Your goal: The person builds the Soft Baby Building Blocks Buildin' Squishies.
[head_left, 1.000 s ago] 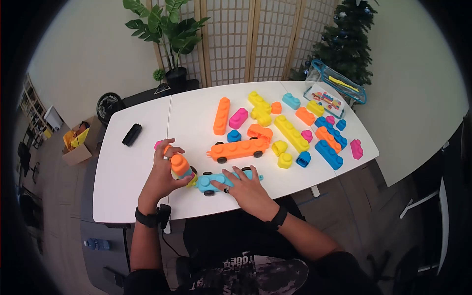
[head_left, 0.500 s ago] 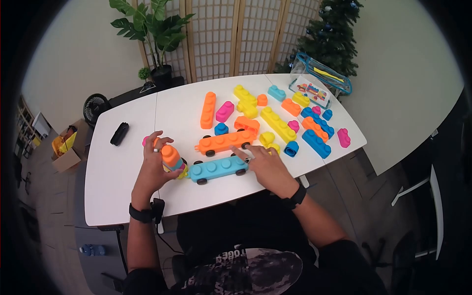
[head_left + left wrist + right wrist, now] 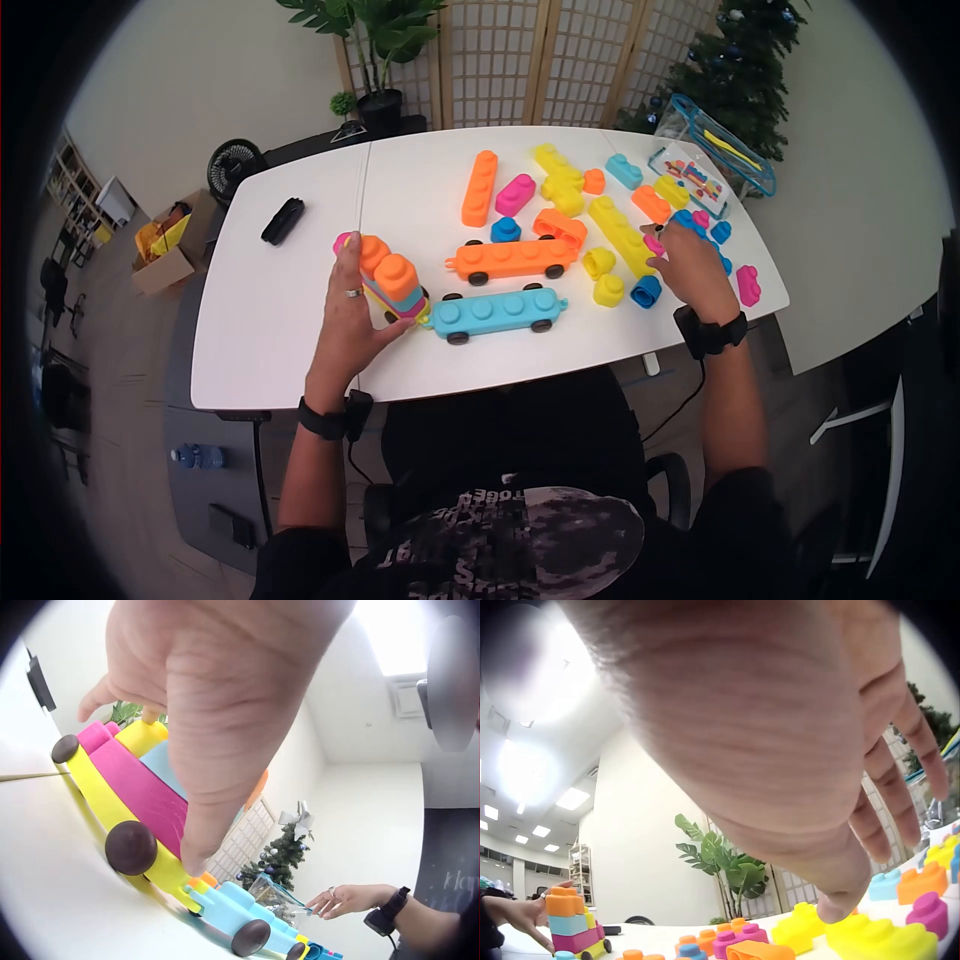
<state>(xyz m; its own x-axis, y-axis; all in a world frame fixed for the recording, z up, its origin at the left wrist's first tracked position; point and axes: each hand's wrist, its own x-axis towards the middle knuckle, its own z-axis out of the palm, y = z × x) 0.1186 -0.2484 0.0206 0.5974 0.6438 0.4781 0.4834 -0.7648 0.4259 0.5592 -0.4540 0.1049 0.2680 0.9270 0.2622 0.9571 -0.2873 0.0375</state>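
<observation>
A toy train car of stacked bricks stands at the table's left, orange on top, with light blue, pink and a yellow wheeled base. Beside it my left hand rests, fingers straight along the far side and thumb against its near end. The light blue wheeled wagon meets its rear end, and behind stands an orange wheeled wagon. My right hand hovers over the loose bricks at the right, fingers extended and nothing in them. Its thumb overlaps a long yellow brick in the right wrist view.
Loose bricks lie across the right half, among them a long orange brick, a dark blue one and a pink one. A clear bag sits at the back right corner. A black case lies far left.
My right hand has left the light blue wagon and moved right, over the loose bricks. The left hand stays at the stacked car, its fingers straighter now.
</observation>
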